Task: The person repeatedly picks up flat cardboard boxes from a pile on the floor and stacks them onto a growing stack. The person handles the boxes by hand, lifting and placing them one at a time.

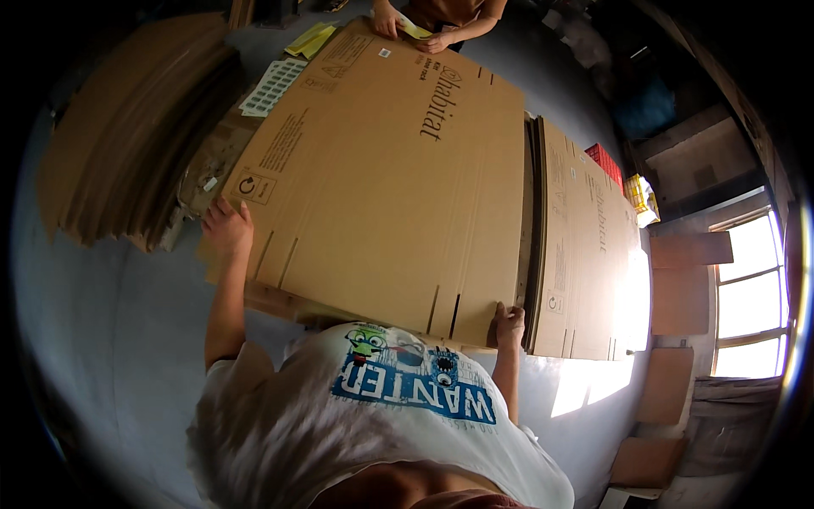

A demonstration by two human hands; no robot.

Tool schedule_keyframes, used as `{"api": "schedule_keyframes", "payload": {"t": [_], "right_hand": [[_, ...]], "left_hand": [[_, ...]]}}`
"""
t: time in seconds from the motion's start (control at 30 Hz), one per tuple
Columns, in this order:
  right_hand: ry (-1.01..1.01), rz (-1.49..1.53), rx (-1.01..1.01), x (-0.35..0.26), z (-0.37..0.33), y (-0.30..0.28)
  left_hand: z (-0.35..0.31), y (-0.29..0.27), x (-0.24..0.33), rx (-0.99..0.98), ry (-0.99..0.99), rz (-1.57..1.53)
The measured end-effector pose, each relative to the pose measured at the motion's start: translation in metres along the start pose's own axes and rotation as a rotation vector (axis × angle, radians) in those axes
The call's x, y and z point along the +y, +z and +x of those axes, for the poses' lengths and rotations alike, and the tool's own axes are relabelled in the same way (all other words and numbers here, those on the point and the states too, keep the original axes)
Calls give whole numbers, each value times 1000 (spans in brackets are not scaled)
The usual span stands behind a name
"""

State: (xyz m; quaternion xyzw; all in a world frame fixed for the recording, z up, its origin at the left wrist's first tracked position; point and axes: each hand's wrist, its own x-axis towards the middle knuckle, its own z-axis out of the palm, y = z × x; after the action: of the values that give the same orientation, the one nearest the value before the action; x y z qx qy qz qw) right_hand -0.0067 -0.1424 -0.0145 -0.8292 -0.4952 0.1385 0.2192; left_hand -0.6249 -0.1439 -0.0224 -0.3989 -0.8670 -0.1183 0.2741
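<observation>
A large flattened cardboard carton (381, 187) with dark print and cut slots lies in front of me. My left hand (227, 227) is at its left edge near the corner, thumb over the board and fingers bent along the side. At the near right corner, my right hand (510, 324) pinches the edge with the thumb on top; its other fingers are mostly hidden beneath. Across the far end, another person's hands (411, 30) hold a yellow and white item (414, 29) over the carton.
Right of the carton is a stack of similar flattened cartons (581, 237). Many cardboard sheets (127, 127) stand at the left. A white sheet with grey-green labels (273, 87) and yellow papers (311, 40) lie at the far left. Red (604, 165) and yellow crates (644, 199) stand behind, near a bright window (750, 293).
</observation>
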Motion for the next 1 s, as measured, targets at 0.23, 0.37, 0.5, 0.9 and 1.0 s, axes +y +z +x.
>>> {"api": "schedule_keyframes", "payload": {"t": [0.23, 0.37, 0.5, 0.9, 1.0], "right_hand": [[23, -34, 10, -16, -9, -6], [14, -34, 70, -11, -9, -2], [7, -22, 74, -8, -9, -1], [3, -43, 93, -10, -11, -3], [2, -32, 96, -10, -12, -3]], "left_hand": [[1, -4, 2, -6, 8, 5], [0, 0, 0, -4, 22, -5], [0, 2, 0, -29, 19, 10], [1, -15, 4, -116, -15, -7], [3, -17, 4, -147, -22, -3]]}}
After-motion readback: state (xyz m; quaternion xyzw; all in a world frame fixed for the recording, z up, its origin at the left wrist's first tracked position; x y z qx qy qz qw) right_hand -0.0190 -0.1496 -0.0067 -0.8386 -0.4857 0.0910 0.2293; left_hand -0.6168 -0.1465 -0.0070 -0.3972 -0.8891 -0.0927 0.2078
